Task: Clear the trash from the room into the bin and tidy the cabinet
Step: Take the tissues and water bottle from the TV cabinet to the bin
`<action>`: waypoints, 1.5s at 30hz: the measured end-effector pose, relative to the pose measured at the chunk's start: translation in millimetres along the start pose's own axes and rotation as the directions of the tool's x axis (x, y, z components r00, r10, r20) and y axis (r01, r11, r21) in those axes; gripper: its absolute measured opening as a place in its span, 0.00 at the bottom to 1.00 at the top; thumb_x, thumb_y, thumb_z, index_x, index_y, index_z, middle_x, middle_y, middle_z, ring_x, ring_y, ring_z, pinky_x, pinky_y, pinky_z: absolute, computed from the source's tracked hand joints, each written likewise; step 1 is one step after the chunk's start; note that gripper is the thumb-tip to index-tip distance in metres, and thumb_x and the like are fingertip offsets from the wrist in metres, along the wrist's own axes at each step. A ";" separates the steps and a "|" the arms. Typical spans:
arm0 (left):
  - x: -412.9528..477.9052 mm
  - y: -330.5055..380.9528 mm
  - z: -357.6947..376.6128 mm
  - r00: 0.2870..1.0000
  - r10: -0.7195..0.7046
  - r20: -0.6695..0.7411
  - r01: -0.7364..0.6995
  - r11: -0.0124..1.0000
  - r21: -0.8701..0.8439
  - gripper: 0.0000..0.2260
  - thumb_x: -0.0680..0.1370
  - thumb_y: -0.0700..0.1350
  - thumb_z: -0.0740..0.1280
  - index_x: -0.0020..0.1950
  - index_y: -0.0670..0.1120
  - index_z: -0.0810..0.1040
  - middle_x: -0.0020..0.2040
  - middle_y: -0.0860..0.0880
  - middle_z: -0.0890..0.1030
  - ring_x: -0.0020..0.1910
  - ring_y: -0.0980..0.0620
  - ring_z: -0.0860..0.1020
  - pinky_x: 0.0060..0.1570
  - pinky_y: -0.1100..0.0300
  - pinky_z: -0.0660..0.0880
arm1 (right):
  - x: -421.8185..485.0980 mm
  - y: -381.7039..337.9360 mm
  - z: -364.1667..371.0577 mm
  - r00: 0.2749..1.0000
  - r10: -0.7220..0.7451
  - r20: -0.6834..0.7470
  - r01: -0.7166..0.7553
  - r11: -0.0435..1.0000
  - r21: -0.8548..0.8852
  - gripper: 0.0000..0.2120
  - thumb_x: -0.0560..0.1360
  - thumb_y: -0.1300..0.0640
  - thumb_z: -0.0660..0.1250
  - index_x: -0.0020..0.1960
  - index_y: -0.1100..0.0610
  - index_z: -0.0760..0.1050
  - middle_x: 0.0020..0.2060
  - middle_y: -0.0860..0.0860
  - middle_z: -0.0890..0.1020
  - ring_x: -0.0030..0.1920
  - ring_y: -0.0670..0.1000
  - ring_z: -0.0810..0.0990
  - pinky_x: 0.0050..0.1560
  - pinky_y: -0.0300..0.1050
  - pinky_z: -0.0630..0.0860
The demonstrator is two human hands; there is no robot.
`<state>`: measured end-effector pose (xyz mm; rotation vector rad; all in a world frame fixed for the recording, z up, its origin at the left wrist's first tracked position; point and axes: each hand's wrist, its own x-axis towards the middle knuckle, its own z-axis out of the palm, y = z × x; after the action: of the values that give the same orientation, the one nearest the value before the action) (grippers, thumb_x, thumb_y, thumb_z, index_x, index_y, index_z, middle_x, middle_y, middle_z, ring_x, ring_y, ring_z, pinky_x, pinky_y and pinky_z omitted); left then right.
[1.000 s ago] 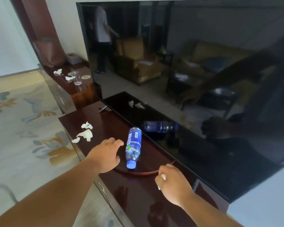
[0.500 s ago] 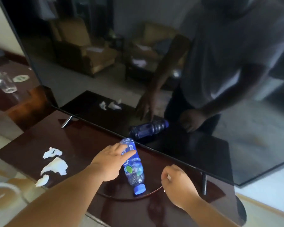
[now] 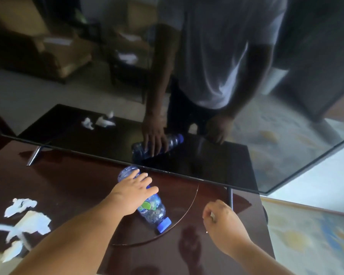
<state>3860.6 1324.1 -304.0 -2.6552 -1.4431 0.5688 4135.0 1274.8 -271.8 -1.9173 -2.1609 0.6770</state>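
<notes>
The clear plastic water bottle with a blue screw cap [image 3: 152, 210] lies on its side on the glossy dark red-brown wooden cabinet [image 3: 68, 185], just in front of the bottom edge of the large black flat-screen television [image 3: 187, 76]. Its long axis runs at a slant. The base points away towards the screen and the cap points back towards the person and a little to the right. It lies inside a thin curved rim [image 3: 187, 221] on the cabinet top; I cannot tell whether this is a tray or a mat.

The left hand [image 3: 132, 192] is the one on the bottle. It comes in from the left, across the axis, and rests on the far half of the barrel. Its fingers [image 3: 145, 180] are spread and nearly straight over the top, and their tips point at the television. The thumb is hidden, so no closed grip shows yet. The label end and the cap stick out free on the near side of the palm.

The right hand [image 3: 220, 219] hovers well apart to the right, and its curled fingers pinch a small white scrap [image 3: 212, 216].

I judge that the left hand only has to wrap round the barrel and lift, because it already sits square across the axis. The round body could roll towards the screen under a loose touch. Torn white tissue pieces [image 3: 28, 221] lie far off to the left, not yet picked up.
</notes>
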 end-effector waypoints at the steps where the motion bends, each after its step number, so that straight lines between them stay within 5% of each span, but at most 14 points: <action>1: -2.2 0.4 0.5 1.000 0.003 -0.014 -0.003 1.000 -0.022 0.31 0.73 0.35 0.64 0.72 0.51 0.60 0.67 0.45 0.66 0.73 0.42 0.60 0.75 0.47 0.46 | -0.6 -0.2 0.1 1.000 -0.006 -0.003 0.006 1.000 -0.002 0.08 0.73 0.60 0.60 0.37 0.49 0.72 0.40 0.45 0.74 0.42 0.43 0.74 0.35 0.29 0.65; 6: -28.8 4.0 -6.7 0.996 -0.070 -0.050 0.062 0.988 -0.142 0.30 0.71 0.39 0.66 0.71 0.52 0.61 0.67 0.50 0.68 0.73 0.47 0.61 0.75 0.48 0.48 | 2.8 -12.6 -0.8 0.996 -0.091 0.009 0.090 0.996 0.015 0.09 0.74 0.59 0.60 0.37 0.48 0.71 0.40 0.45 0.74 0.44 0.43 0.72 0.37 0.30 0.66; 12: -90.2 6.2 -16.8 0.931 -0.357 -0.077 0.308 0.880 -0.361 0.33 0.69 0.48 0.68 0.73 0.54 0.61 0.68 0.54 0.68 0.71 0.52 0.64 0.74 0.53 0.51 | 9.1 -36.4 2.3 0.962 -0.266 0.069 0.262 0.963 0.064 0.09 0.74 0.61 0.59 0.37 0.51 0.73 0.39 0.45 0.74 0.43 0.44 0.72 0.37 0.32 0.67; 16: -135.0 19.0 -26.0 0.806 -0.580 -0.118 0.448 0.728 -0.519 0.32 0.68 0.51 0.69 0.71 0.53 0.65 0.65 0.55 0.72 0.66 0.53 0.69 0.69 0.58 0.60 | 6.1 -52.5 8.5 0.915 -0.392 0.093 0.383 0.918 0.101 0.11 0.75 0.61 0.58 0.36 0.50 0.71 0.38 0.45 0.73 0.42 0.45 0.72 0.37 0.33 0.67; 20: -178.4 36.4 -35.4 0.587 -0.805 -0.079 0.511 0.445 -0.736 0.31 0.65 0.49 0.73 0.66 0.53 0.69 0.57 0.56 0.75 0.58 0.53 0.74 0.59 0.60 0.70 | -1.9 -75.7 19.2 0.861 -0.499 0.097 0.483 0.862 0.152 0.10 0.76 0.63 0.58 0.37 0.53 0.70 0.37 0.45 0.73 0.40 0.46 0.72 0.38 0.36 0.67; 26: -235.8 48.1 -34.1 0.321 -0.941 0.109 0.295 -0.010 -0.956 0.29 0.63 0.45 0.76 0.54 0.69 0.67 0.51 0.56 0.78 0.48 0.56 0.80 0.49 0.55 0.78 | -17.9 -119.3 40.3 0.792 -0.600 0.116 0.573 0.795 0.199 0.08 0.74 0.62 0.61 0.38 0.52 0.70 0.38 0.46 0.72 0.35 0.47 0.74 0.39 0.40 0.70; 34: -292.9 20.7 -20.6 0.091 -0.953 0.290 0.007 -0.290 -0.957 0.30 0.69 0.35 0.76 0.64 0.52 0.66 0.51 0.51 0.79 0.47 0.54 0.80 0.44 0.58 0.77 | -21.4 -184.0 73.1 0.755 -0.632 0.174 0.602 0.774 0.197 0.05 0.74 0.52 0.65 0.48 0.46 0.70 0.45 0.43 0.69 0.37 0.44 0.77 0.34 0.36 0.71; 41: -339.5 -48.6 26.7 0.051 -0.934 0.353 -0.105 -0.357 -0.928 0.31 0.69 0.36 0.76 0.67 0.50 0.67 0.54 0.48 0.80 0.51 0.49 0.81 0.49 0.55 0.78 | -8.2 -260.4 132.6 0.768 -0.611 0.190 0.589 0.792 0.162 0.09 0.73 0.48 0.66 0.51 0.45 0.69 0.47 0.43 0.67 0.41 0.44 0.76 0.33 0.35 0.69; 45: -360.1 -90.1 51.9 0.110 -0.923 0.370 -0.095 -0.380 -0.920 0.34 0.65 0.42 0.78 0.67 0.52 0.67 0.55 0.48 0.81 0.52 0.48 0.81 0.52 0.50 0.79 | 1.0 -296.4 167.2 0.776 -0.594 0.210 0.580 0.804 0.132 0.12 0.72 0.46 0.68 0.52 0.45 0.69 0.48 0.42 0.66 0.47 0.44 0.73 0.34 0.32 0.69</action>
<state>3593.6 1072.3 -227.8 -0.6736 -2.8127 -2.2210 3799.6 1219.3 -288.4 -1.0448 -2.6491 0.8559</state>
